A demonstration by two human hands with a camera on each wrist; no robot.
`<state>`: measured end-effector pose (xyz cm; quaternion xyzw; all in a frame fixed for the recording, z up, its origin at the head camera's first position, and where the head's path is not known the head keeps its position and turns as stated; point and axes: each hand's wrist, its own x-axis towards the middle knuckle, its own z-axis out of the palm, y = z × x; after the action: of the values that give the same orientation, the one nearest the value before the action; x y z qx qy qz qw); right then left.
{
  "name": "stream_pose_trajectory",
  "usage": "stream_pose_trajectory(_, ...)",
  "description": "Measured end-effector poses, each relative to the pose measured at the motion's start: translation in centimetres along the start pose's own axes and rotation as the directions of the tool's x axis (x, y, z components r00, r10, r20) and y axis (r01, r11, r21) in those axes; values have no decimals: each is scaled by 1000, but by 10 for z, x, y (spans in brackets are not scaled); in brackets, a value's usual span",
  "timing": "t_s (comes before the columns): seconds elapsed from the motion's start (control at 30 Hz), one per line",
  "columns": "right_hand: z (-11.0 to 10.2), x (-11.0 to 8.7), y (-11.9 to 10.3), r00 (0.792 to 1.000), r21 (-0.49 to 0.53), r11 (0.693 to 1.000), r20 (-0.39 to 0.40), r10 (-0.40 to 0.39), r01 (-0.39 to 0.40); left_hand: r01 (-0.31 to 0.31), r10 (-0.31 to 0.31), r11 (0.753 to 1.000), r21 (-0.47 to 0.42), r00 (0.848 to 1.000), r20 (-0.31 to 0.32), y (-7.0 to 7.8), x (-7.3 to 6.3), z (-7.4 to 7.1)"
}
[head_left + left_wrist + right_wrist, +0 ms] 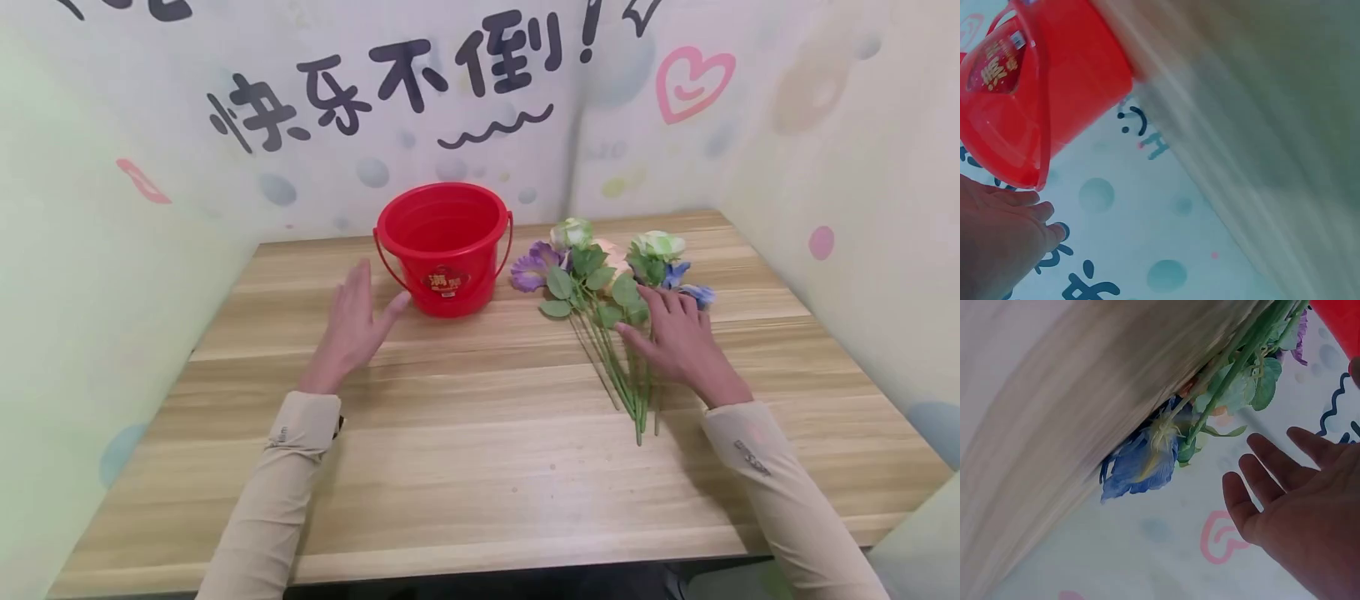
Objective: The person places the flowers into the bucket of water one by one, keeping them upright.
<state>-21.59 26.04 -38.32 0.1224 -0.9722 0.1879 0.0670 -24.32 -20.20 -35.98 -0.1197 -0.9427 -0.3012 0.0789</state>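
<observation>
A red plastic bucket (450,250) with a thin handle and a printed label stands upright near the back of the table. My left hand (352,325) is just left of it with fingers extended and thumb spread, holding nothing. The left wrist view shows the same hand (1007,234) beside the bucket (1079,81). Right of the bucket lies a bunch of artificial flowers (600,275), purple, white, peach and blue, with green stems toward the front. Above the stems hovers my right hand (678,337), its fingers loosely spread; a blue flower (1144,459) is close by in the right wrist view.
The wood-grain table (450,467) is bounded by a printed back wall (360,167) and by side walls on the left and right. Its front edge runs along the bottom, with a dark area below.
</observation>
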Motion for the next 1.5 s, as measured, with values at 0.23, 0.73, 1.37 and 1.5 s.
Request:
stream_pose_trajectory(0.23,-1,7,0,995,84,996,-87,41,-33,-73,71,997,-35,995,-66,6,19,-5)
stream_pose_trajectory(0.73,2,13,5,998,153,986,18,66,-68,-115,106,988,-101,990,-88,4,46,-4)
stream_pose_trajectory(1.37,12,48,-10,987,340,934,150,59,-107,-95,85,988,-124,993,-85,7,52,-3)
stream_pose_trajectory(1.5,12,57,-12,985,344,931,162,67,-120,-71,63,991,-118,996,-69,7,51,-4)
